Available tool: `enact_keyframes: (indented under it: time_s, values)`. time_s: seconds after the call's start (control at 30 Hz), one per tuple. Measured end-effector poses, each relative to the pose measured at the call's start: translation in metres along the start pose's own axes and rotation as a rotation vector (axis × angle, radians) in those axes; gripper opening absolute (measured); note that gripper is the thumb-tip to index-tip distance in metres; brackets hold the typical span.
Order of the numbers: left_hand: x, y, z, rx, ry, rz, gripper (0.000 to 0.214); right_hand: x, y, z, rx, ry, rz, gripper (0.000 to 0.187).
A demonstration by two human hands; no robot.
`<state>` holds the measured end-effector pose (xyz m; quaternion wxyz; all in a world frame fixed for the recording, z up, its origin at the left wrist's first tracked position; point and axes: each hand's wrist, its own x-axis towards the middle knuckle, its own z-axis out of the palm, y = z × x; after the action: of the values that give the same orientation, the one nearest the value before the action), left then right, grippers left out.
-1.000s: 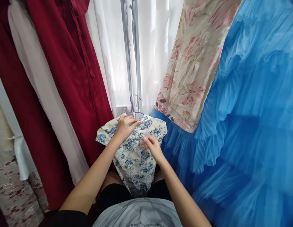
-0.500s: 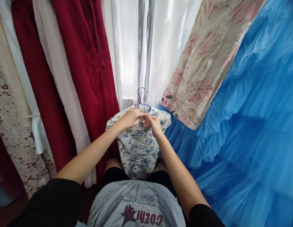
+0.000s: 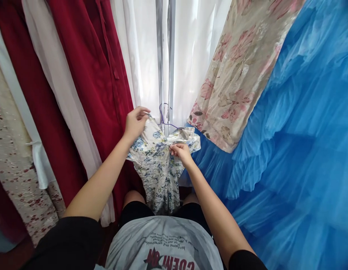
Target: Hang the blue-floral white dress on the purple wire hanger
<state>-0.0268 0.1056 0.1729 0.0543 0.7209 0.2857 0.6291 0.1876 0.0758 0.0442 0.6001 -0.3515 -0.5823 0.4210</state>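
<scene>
In front of me a white floral dress (image 3: 159, 161) with blue and yellow flowers hangs from a thin purple hanger (image 3: 162, 115). My left hand (image 3: 136, 123) pinches the dress's cloth at the left shoulder and holds it raised and spread out. Lower down, near the neckline's centre, my right hand (image 3: 179, 151) grips the front edge between thumb and fingers. The cloth is stretched between both hands. Its lower end hangs between my knees.
Dark red garments (image 3: 86, 56) and a pale pink one (image 3: 57, 71) hang at left. A beige floral garment (image 3: 232, 82) and a blue tulle dress (image 3: 303, 150) hang at right. Behind the hanger are a white curtain (image 3: 190, 56) and grey metal uprights (image 3: 170, 48).
My left hand has moved from beside the right hand up and left, pulling the dress's shoulder outward. The right hand has dropped slightly with the neckline. The view has shifted a little.
</scene>
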Motion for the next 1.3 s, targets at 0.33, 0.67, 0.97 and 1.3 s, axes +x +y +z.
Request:
enact_keyframes:
  time_s: [0.33,0.67,0.97,1.3]
  values:
    - [-0.13,-0.096,-0.088,-0.457,0.525,-0.753,0.043,-0.041,0.018,0.039,0.055,-0.027,0.168,0.024]
    - [-0.203,-0.036,0.071,-0.525,0.067,-0.689,0.024,-0.125,0.064,-0.078,-0.132,0.277,0.285,0.032]
    - [-0.159,0.055,0.124,-0.347,-0.526,-0.231,0.013,-0.135,0.0,-0.059,0.094,-0.278,0.185,0.017]
    - [-0.272,0.044,0.062,-0.372,-1.192,-0.49,0.044,-0.147,-0.019,-0.072,0.095,0.063,0.066,0.017]
